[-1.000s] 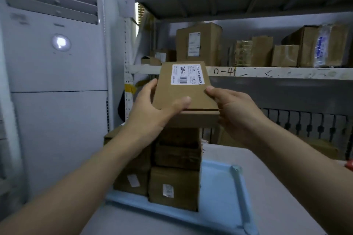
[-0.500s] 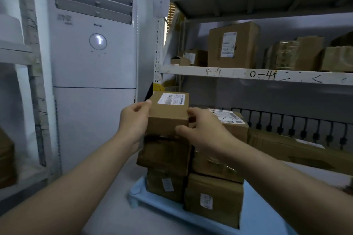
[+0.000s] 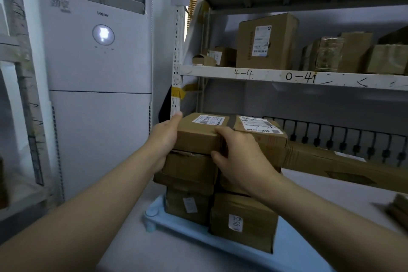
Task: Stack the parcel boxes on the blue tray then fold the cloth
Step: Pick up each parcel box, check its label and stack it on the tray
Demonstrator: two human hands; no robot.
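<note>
Beside the table's left edge stood a tall white air conditioner (image 3: 99,73) marked "Haier" under Chinese characters too blurred to read, its round display lit. Behind the table a white shelf rack (image 3: 287,77) carried handwritten "4-4" and "0-41" on its front rail, with brown cartons above whose labels were too small to read. On the table's near left part lay the blue tray (image 3: 220,243), its right end cut off by the right forearm. Two stacks of parcel boxes (image 3: 242,221) stood side by side on it; one lower box bore a sticker with numerals that could not be made out. The top box (image 3: 198,137) sat on the left stack, its white shipping label illegible. The left hand (image 3: 164,139) pressed its left side, thumb on the top edge, fingers hidden; the right hand (image 3: 240,157) gripped its near right corner, fingers curled around it.
</note>
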